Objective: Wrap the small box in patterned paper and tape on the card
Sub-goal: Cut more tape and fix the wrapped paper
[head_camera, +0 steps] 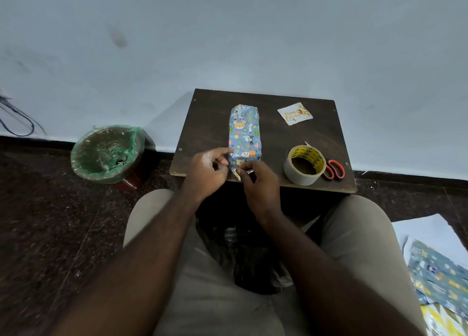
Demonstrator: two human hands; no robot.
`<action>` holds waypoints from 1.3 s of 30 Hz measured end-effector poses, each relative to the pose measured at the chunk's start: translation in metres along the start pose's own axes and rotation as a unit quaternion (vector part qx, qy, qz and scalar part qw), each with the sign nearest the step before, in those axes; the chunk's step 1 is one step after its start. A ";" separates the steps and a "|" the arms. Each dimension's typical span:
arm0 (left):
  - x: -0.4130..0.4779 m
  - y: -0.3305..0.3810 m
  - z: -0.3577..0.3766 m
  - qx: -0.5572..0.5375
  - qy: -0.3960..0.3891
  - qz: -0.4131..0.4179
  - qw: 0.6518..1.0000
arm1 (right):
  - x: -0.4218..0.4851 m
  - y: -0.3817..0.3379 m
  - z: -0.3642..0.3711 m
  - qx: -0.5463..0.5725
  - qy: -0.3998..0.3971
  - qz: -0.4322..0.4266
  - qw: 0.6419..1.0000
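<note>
The small box in blue animal-print paper [244, 135] is pointing lengthwise away from me; my left hand [209, 169] and right hand [259, 184], equally near, are pinching its near end.

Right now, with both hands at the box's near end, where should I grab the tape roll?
Probably take the tape roll by its near-left wall from above, fingers in the core, thumb outside. It lies flat, hole up, and the scissors crowd its right side.
</note>
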State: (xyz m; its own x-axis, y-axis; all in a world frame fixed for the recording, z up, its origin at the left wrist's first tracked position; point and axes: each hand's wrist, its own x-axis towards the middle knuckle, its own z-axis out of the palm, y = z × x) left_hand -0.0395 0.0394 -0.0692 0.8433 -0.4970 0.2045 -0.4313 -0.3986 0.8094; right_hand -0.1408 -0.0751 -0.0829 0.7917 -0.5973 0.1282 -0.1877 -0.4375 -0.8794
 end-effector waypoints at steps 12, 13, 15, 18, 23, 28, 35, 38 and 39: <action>-0.002 0.003 0.012 0.058 -0.025 0.007 0.998 | 0.019 -0.004 -0.011 -0.096 -0.051 -0.053 0.993; -0.003 0.003 0.013 0.061 -0.020 0.008 0.998 | 0.018 -0.003 -0.011 -0.092 -0.048 -0.053 0.993; -0.004 0.004 0.015 0.069 -0.015 0.009 0.997 | 0.016 -0.002 -0.010 -0.088 -0.048 -0.048 0.994; -0.006 0.005 0.016 0.080 -0.032 0.019 0.996 | 0.016 0.000 -0.008 -0.080 -0.049 -0.044 0.995; -0.009 0.003 0.013 0.082 -0.057 0.026 0.995 | 0.018 -0.001 -0.010 -0.078 -0.053 -0.031 0.995; -0.008 0.004 0.014 0.091 -0.048 0.022 0.994 | 0.022 -0.006 -0.013 -0.108 -0.057 -0.034 0.992; -0.008 0.003 0.019 0.113 -0.028 0.025 0.993 | 0.024 -0.010 -0.010 -0.137 -0.036 -0.027 0.990; -0.007 0.004 0.022 0.121 -0.014 0.024 0.992 | 0.023 -0.010 -0.008 -0.149 -0.023 -0.020 0.988; -0.007 0.004 0.023 0.122 -0.008 0.028 0.992 | 0.023 -0.009 -0.008 -0.153 -0.017 -0.019 0.988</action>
State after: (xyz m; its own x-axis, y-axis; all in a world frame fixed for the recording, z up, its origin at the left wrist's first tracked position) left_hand -0.0545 0.0239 -0.0799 0.8110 -0.5355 0.2355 -0.5444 -0.5433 0.6392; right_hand -0.1252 -0.0899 -0.0681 0.8201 -0.5551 0.1386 -0.3199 -0.6457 -0.6933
